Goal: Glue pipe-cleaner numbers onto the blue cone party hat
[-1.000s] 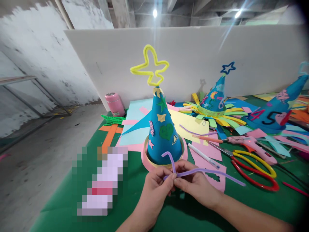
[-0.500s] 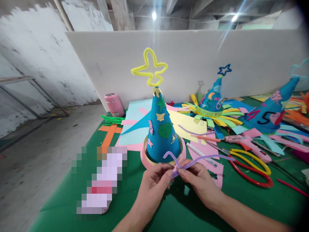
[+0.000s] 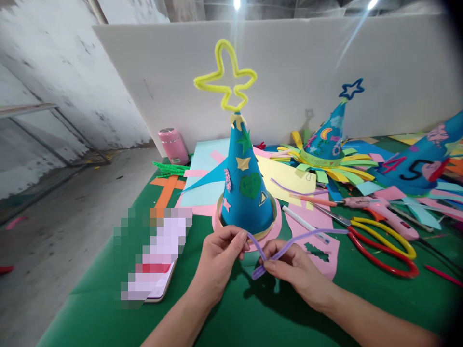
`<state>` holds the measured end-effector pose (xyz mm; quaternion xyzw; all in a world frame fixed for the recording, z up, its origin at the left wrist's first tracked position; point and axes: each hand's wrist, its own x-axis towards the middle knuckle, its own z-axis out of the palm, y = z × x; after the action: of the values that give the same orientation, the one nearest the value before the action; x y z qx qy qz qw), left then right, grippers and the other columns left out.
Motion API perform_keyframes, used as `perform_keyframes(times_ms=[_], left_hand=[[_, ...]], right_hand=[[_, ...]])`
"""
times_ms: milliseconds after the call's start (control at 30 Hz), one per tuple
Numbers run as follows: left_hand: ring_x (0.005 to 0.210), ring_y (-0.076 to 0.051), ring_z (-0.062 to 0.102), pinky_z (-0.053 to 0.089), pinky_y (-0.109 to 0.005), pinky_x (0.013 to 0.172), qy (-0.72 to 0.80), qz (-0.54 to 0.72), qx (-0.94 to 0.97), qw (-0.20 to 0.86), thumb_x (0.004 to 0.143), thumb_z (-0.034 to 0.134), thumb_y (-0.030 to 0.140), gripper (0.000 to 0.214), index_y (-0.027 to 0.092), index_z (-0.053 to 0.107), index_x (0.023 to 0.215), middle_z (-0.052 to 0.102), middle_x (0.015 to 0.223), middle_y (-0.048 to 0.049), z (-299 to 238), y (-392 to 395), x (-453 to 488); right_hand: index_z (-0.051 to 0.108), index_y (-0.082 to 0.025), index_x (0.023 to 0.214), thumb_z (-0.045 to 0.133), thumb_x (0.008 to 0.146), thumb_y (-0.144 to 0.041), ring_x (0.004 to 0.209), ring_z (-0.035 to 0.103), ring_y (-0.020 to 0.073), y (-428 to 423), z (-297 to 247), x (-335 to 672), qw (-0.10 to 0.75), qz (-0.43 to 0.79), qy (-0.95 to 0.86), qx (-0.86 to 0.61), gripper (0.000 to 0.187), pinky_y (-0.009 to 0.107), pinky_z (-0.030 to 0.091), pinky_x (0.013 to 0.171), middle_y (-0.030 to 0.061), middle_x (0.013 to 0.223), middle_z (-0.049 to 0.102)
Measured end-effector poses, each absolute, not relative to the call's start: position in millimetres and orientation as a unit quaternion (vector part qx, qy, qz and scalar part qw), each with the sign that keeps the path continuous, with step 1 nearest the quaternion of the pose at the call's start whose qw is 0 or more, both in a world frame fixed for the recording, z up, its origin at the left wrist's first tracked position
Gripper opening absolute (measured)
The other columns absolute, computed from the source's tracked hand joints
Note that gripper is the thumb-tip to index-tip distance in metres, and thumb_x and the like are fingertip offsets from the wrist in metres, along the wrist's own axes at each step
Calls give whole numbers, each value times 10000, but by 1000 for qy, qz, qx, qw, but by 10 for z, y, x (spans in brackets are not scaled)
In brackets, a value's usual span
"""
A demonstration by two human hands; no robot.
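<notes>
Between my two hands is a purple pipe cleaner [image 3: 298, 237], bent into a narrow loop at its lower end, with a long tail running off to the right. My left hand [image 3: 224, 253] pinches its short end between thumb and forefinger. At the loop, my right hand [image 3: 289, 265] grips the crossing strands with thumb and fingers. Just beyond both hands stands a blue cone hat [image 3: 237, 202] with a pink brim, paper stars and a green heart. A yellow pipe-cleaner shape [image 3: 226, 89] tops it.
Scissors [image 3: 383, 246] with red and yellow handles and a pink glue gun [image 3: 383, 209] lie right. A phone [image 3: 162, 284], partly pixelated, lies left. Behind are a pink flask [image 3: 173, 147], green pipe cleaners [image 3: 171, 168], and another decorated hat [image 3: 327, 140]. Paper pieces cover the back.
My left hand has moved from the loop to the pipe cleaner's short end and draws it left. My right hand keeps hold at the crossing. The view has tilted down slightly.
</notes>
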<state>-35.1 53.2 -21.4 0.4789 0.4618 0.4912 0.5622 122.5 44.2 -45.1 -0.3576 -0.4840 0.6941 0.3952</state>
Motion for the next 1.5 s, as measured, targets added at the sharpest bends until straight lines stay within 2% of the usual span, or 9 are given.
perform_keyframes(times_ms=[267, 500, 667, 833, 1000, 1067, 1267, 1500], left_hand=[[522, -73, 410, 323, -196, 491, 479, 437, 530, 546, 768, 526, 228, 194, 142, 538, 594, 492, 548, 28, -244, 512, -306], [526, -78, 427, 328, -194, 493, 486, 442, 540, 527, 753, 535, 203, 179, 142, 547, 585, 495, 540, 29, -232, 520, -304], [493, -80, 420, 327, -211, 489, 475, 447, 505, 565, 760, 534, 279, 210, 136, 581, 613, 537, 569, 4, -280, 537, -299], [555, -103, 450, 361, -236, 554, 452, 455, 489, 591, 824, 415, 357, 333, 132, 606, 671, 552, 631, -27, -311, 521, -302], [577, -101, 444, 340, -216, 533, 450, 372, 556, 591, 753, 544, 318, 203, 131, 601, 696, 532, 619, -5, -281, 462, -234], [566, -98, 444, 337, -212, 522, 449, 356, 557, 601, 754, 542, 312, 206, 131, 590, 667, 525, 598, 0, -283, 448, -200], [508, -77, 426, 327, -201, 486, 465, 384, 480, 638, 745, 555, 293, 214, 137, 551, 598, 514, 556, 11, -324, 463, -181], [519, -69, 426, 323, -182, 473, 443, 419, 407, 680, 713, 602, 275, 176, 132, 571, 615, 510, 558, 15, -328, 465, -153]], right_hand=[[487, -156, 598, 577, 757, -248, 501, 292, 62, 441, -460, 1187, 421, 687, -477, -351, 205, 200, 232, 463, -55, 545, 374], [489, -159, 607, 568, 768, -236, 500, 296, 62, 419, -511, 1176, 435, 676, -480, -351, 196, 202, 231, 465, -60, 538, 378], [487, -159, 595, 557, 780, -253, 509, 313, 66, 417, -541, 1182, 452, 661, -477, -362, 219, 207, 237, 473, -56, 542, 400], [540, -162, 639, 574, 772, -280, 483, 298, 62, 437, -546, 1194, 482, 647, -447, -387, 181, 210, 217, 457, -62, 518, 399], [566, -181, 708, 573, 779, -282, 468, 285, 52, 475, -549, 1208, 518, 656, -410, -365, 124, 205, 206, 447, -72, 512, 388], [571, -181, 716, 574, 778, -281, 471, 303, 49, 481, -547, 1211, 518, 660, -410, -357, 118, 200, 222, 448, -68, 523, 407], [580, -188, 798, 556, 788, -280, 491, 348, 48, 472, -526, 1220, 520, 645, -413, -378, 96, 184, 252, 455, -58, 566, 447], [553, -178, 756, 568, 779, -255, 520, 383, 53, 462, -511, 1167, 530, 636, -413, -378, 81, 179, 304, 486, -52, 598, 464]])
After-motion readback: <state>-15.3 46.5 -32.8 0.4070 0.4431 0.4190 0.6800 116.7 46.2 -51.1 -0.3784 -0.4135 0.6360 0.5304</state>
